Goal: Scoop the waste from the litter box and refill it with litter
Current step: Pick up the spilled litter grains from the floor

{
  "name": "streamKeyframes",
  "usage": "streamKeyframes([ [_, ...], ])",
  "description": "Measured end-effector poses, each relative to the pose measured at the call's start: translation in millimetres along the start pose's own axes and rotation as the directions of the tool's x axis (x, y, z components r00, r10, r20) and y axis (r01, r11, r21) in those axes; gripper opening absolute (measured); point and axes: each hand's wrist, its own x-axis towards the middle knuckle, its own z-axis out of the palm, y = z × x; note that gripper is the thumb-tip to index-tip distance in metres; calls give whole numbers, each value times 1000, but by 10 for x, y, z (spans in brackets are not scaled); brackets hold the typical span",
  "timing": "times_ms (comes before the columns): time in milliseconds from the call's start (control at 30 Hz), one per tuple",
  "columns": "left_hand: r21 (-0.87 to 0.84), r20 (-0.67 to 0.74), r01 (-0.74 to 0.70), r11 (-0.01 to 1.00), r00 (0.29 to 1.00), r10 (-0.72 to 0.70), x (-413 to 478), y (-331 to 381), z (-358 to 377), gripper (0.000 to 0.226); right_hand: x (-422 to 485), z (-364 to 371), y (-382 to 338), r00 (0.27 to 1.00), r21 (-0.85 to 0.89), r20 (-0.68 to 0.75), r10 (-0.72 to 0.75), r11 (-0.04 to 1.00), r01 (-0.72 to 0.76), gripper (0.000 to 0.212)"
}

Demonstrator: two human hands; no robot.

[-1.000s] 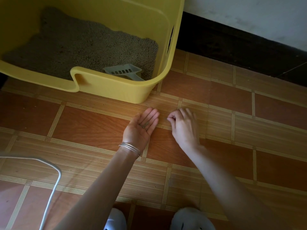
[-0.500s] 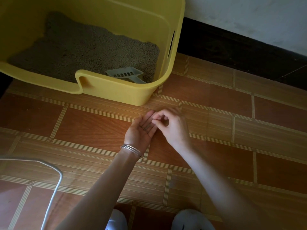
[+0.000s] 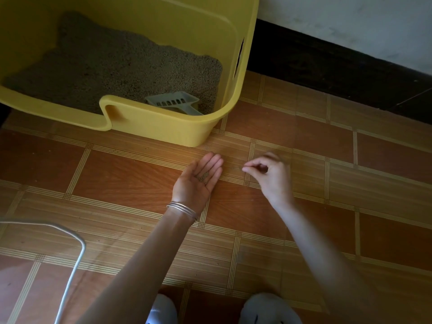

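Note:
A yellow litter box (image 3: 163,129) stands on the floor at the upper left, filled with grey litter (image 3: 121,69). A pale grey slotted scoop (image 3: 175,102) lies in its near right corner. My left hand (image 3: 198,181) rests palm up on the floor just in front of the box, fingers flat, with a small pile of litter grains (image 3: 203,177) in the palm. My right hand (image 3: 271,176) hovers to its right, thumb and forefinger pinched together over the floor; whether a grain sits between them is too small to tell.
The floor (image 3: 117,178) is brown and tan tile-patterned sheet. A dark skirting board (image 3: 339,64) and white wall run along the upper right. A white wire frame (image 3: 74,253) curves in at the lower left. Two pale slippers (image 3: 268,309) show at the bottom edge.
My right hand went from the floor to my left palm, then drew back to the right, fingers pinched again. The left hand stayed palm up with grains in it.

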Motion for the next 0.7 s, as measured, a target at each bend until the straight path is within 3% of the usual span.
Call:
streamKeyframes([
  [367, 14, 6, 2, 1000, 1000, -2, -7, 4, 14, 41, -2, 214, -116, 1000, 1, 10, -26, 1000, 26, 11],
  [567, 31, 6, -2, 1000, 1000, 2, -11, 3, 18, 40, -45, 225, -177, 981, -244, 2, -196, 951, 191, 8],
  [700, 29, -1, -3, 1000, 1000, 3, -15, 4, 23, 41, -65, 234, -233, 978, -341, -12, -208, 920, 191, 7],
])
